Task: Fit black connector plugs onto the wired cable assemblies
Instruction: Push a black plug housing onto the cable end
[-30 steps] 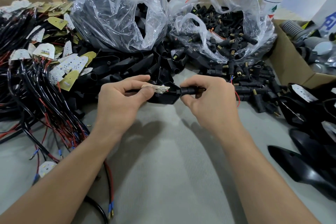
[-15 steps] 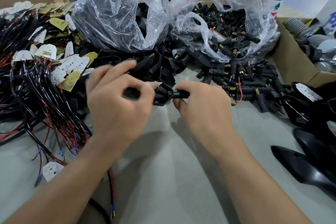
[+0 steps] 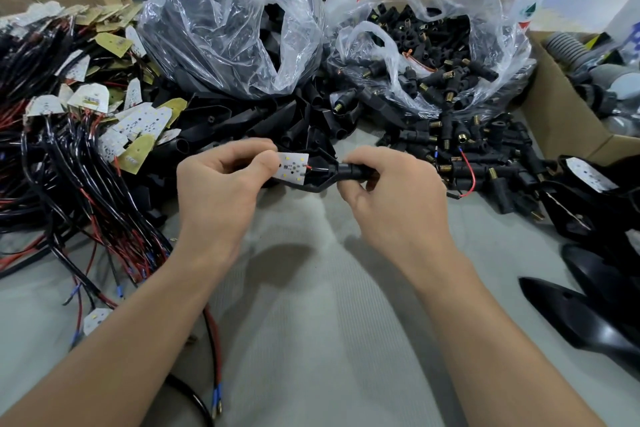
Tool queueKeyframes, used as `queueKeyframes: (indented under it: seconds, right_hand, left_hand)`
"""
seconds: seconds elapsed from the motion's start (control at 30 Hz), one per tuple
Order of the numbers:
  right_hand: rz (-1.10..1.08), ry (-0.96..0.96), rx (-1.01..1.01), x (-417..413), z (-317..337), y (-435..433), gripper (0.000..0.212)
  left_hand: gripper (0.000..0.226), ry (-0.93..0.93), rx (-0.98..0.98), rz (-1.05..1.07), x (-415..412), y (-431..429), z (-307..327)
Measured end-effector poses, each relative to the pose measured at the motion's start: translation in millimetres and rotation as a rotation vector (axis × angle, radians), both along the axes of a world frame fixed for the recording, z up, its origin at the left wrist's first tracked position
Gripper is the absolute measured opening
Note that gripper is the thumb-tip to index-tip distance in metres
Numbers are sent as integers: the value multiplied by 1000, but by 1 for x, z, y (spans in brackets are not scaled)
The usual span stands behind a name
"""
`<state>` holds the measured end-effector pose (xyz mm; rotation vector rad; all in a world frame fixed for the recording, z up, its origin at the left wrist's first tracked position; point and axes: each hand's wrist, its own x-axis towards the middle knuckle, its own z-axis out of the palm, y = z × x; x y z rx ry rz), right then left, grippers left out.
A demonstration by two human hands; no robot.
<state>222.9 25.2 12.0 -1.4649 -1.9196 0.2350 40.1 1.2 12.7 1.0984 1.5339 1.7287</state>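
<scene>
pinching the small white led board with yellow dots [image 3: 292,168] between the thumb and curled fingers of my left hand [image 3: 221,191], i grip the black cylindrical connector plug [image 3: 349,172] in the closed fingers of my right hand [image 3: 391,194], both held just above the surface, with the black funnel-shaped plastic housing [image 3: 317,185] between them. the thin red wire [image 3: 314,168] running from board into housing looks like the weak point: if i pull my hands apart or twist the plug while seating it, i judge the wire could kink or tear at its joint, and a crooked push could leave the plug half seated. below lies the pale grey ribbed cloth surface [image 3: 311,322], crowded at the left by a tangle of black and red cables [image 3: 69,184], at the back by a clear plastic bag of black housings [image 3: 225,28] and a clear plastic bag of brass-tipped black plugs [image 3: 433,55], and at the right by a brown cardboard box [image 3: 554,107].
</scene>
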Motion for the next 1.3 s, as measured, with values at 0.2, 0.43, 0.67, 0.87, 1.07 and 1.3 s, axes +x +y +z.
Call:
queueKeyframes:
  seconds: [0.2, 0.43, 0.67, 0.87, 1.07, 1.3]
  right_hand:
    - [107, 109, 9, -2, 1, -2, 8]
    - [40, 154, -47, 7, 5, 3, 35]
    - [106, 123, -183, 24, 6, 10, 32]
    - [25, 147, -93, 25, 8, 11, 9]
    - [-26, 84, -96, 23, 20, 4, 10]
    - [-7, 3, -85, 23, 26, -1, 14]
  left_hand:
    - [26, -115, -7, -98, -1, 2, 1]
    - [20, -411, -167, -273, -9, 7, -2]
    - [26, -467, -148, -233, -12, 8, -10]
    - [19, -517, -197, -292, -16, 10, -15]
    - [24, -516, -209, -284, -14, 11, -16]
    - [23, -520, -226, -261, -14, 11, -17]
